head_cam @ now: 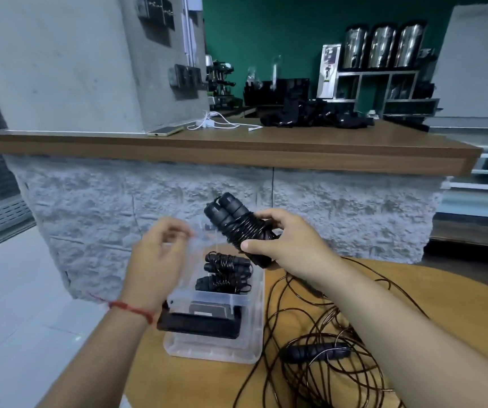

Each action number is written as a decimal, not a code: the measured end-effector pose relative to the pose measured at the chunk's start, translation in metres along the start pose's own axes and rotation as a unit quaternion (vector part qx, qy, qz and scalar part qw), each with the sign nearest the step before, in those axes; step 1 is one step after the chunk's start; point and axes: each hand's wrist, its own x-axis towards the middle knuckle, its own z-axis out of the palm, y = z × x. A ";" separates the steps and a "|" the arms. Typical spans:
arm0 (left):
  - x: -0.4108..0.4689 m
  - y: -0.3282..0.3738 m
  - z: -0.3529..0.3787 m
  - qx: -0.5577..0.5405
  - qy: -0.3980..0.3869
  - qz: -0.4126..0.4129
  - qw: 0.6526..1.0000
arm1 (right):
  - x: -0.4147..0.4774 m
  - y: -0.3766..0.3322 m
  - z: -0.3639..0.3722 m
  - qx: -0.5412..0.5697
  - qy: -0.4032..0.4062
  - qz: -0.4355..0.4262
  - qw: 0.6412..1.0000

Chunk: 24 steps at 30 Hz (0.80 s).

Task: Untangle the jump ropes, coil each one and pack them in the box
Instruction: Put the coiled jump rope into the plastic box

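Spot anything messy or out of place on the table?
Yes: a loose rope sprawls in tangled loops right of the clear box, not yet coiled. A flat black item lies askew across the box's near end.

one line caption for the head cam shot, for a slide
Right hand holds a coiled jump rope above the clear box, two coiled ropes inside; loose rope on the table.

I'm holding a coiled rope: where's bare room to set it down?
Bare table lies between the box and the near table edge. Crowded: tangled rope right of it; coiled ropes and a black object inside.
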 end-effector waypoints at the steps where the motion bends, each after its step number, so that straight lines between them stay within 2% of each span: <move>1: 0.014 -0.020 -0.009 0.017 0.020 -0.040 0.999 | 0.008 -0.001 0.007 -0.044 -0.017 -0.002 0.999; 4: 0.033 -0.072 -0.009 0.103 -0.060 -0.113 0.986 | 0.027 -0.004 0.030 -0.175 -0.090 -0.007 0.981; 7: 0.027 -0.092 0.003 0.094 -0.122 -0.131 0.979 | 0.046 0.000 0.055 -0.262 -0.147 0.007 0.954; 13: 0.020 -0.101 0.014 0.081 -0.097 -0.134 0.983 | 0.079 0.008 0.095 -0.419 -0.255 0.057 0.870; 16: 0.019 -0.108 0.016 0.112 -0.090 -0.119 0.982 | 0.090 0.023 0.117 -0.446 -0.327 0.079 0.829; 19: 0.019 -0.115 0.021 0.175 -0.085 -0.090 0.977 | 0.104 0.042 0.129 -0.449 -0.360 0.128 0.808; 24: 0.022 -0.124 0.022 0.204 -0.094 -0.079 0.971 | 0.121 0.078 0.144 -0.457 -0.431 0.214 0.748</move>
